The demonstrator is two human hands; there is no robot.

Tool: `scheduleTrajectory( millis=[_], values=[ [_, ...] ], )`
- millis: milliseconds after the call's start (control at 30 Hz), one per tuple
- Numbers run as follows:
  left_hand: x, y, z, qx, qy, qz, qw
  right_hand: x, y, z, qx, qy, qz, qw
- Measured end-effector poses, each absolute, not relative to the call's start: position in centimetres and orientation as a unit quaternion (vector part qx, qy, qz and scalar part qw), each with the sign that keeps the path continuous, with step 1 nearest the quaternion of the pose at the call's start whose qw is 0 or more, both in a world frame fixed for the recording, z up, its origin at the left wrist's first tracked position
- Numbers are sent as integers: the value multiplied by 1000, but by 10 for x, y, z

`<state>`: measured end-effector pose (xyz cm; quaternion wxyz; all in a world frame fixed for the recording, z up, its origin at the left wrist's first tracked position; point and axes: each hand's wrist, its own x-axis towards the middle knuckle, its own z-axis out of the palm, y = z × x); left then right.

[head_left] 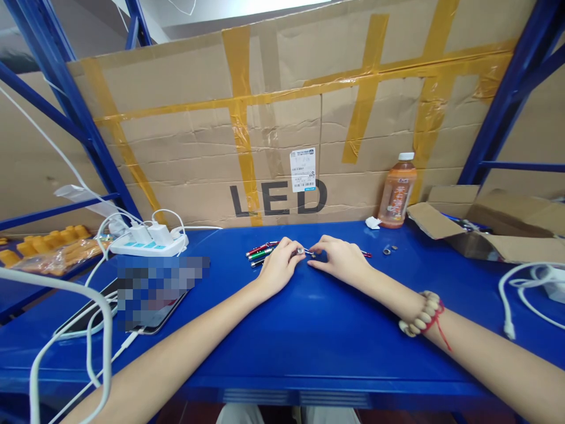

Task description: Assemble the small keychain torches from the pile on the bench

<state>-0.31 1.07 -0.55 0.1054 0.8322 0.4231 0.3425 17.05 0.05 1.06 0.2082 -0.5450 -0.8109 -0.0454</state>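
Observation:
My left hand (279, 268) is closed around a small metal tube, whose round silvery end (301, 251) shows at the fingertips. The rest of the tube is hidden by the fingers. Facing it, my right hand (346, 259) has its thumb and forefinger apart, close to a tiny part (313, 255) on the blue table. Beside my left hand lie slim pen-shaped metal tubes: a red one (265, 246), a green one (259, 254) and a black one (260, 261). The tip of another red tube (366, 254) shows behind my right hand.
Small loose parts (387, 251) and crumpled white paper (373, 222) lie right, near a drink bottle (398, 191) and an opened cardboard box (512, 235). Left are a power strip (148, 242), a tablet-like device (163, 294) and white cables (108, 330). A large cardboard sheet (189, 153) stands behind.

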Motion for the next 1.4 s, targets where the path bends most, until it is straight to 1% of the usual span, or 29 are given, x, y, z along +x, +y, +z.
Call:
scheduleTrajectory(
  millis=[67,133,400,667,733,833,867,1000,1167,1400],
  values=[
    [-3,9,-5,832,425,340,107,171,1,10,-568,-803,-52,174],
    [-3,8,-4,832,428,336,107,172,1,10,-576,-800,-49,159],
    [-3,7,-4,831,428,336,116,170,-1,13,-574,-799,-16,175],
    [-2,8,-3,832,430,330,118,169,0,9,-561,-798,7,220],
    [-2,8,-4,832,429,332,114,169,0,9,-545,-795,-2,267],
    [-2,8,-4,834,431,330,101,169,-1,10,-496,-789,-25,361],
    [-2,8,-4,834,432,329,96,168,-2,11,-474,-795,-28,379],
    [-2,7,-3,835,433,328,85,169,-3,10,-411,-825,-26,387],
    [-2,6,-3,833,427,340,88,170,-2,9,-395,-815,-40,423],
    [-2,7,-3,834,427,338,91,169,-2,7,-369,-838,-18,402]
  ],
)
